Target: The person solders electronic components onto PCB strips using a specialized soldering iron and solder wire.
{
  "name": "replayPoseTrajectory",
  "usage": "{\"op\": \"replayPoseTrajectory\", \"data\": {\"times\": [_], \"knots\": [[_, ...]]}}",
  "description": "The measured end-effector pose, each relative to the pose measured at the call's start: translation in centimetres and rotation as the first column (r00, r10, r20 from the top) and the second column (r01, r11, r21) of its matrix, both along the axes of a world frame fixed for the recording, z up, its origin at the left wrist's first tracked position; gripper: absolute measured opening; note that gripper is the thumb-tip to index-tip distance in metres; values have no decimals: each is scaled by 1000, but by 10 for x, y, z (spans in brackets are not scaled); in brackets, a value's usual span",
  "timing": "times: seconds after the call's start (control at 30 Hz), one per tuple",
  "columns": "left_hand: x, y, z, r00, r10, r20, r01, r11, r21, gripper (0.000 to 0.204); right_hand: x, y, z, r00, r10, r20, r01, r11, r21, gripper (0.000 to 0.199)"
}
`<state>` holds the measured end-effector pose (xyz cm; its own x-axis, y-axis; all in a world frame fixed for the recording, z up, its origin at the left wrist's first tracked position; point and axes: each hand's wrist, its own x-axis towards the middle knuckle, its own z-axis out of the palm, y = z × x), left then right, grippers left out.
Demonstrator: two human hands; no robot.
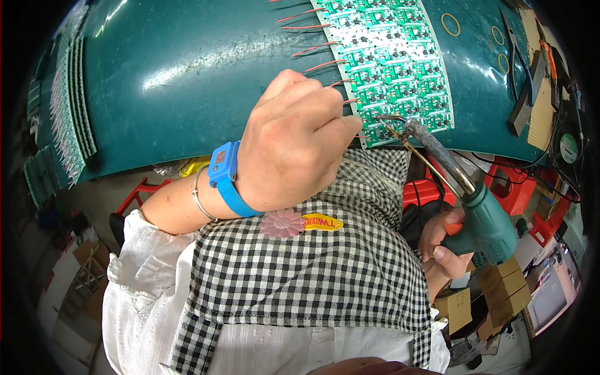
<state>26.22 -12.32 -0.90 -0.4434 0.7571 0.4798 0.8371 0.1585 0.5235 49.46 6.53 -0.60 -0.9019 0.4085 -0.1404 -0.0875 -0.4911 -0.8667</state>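
Observation:
My left hand [294,137], wearing a blue wrist strap [224,165], is closed over the left edge of a panel of green circuit boards [400,72]. Its fingertips are hidden, so whatever they pinch cannot be made out. Red wires [312,49] stick out leftward along that edge, and short red ends show beside the fingers. Wrapped round the handle of a green soldering gun [490,222] is my right hand [444,247], with a finger at the red trigger. The gun's metal tip and thin feed tube reach over the panel's near left corner, close to my left fingers; contact is unclear.
A stack of boards with wires [72,112] stands at the left on the green table mat [181,37]. Rubber bands [450,25], pliers [515,56] and a solder spool [567,149] lie at the right. Red stools [509,187] and cardboard boxes [503,290] are below.

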Motion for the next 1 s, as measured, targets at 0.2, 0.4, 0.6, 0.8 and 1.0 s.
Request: {"op": "replayPoseTrajectory", "data": {"times": [0.2,0.4,0.6,0.8,1.0], "knots": [[-3,-1,-2,1000,-8,0,8,1000,15,30,-2,0,1,1000,5,11,-5,999,39,51],[-3,0,0,1000,-4,4,4,1000,-21,27,1,4,-2,999,44,-28,-44,999,16,51],[-1,-3,-1,1000,4,-14,-4,1000,-22,26,6,4,-3,998,44,-40,-43,999,13,51],[-3,-4,6,999,-21,-50,23,999,36,28,11,5,-3,997,45,-56,-45,999,10,51],[8,-3,-5,996,-78,-44,80,994,69,30,19,-2,-1,998,-58,39,58,998,12,50]]}}
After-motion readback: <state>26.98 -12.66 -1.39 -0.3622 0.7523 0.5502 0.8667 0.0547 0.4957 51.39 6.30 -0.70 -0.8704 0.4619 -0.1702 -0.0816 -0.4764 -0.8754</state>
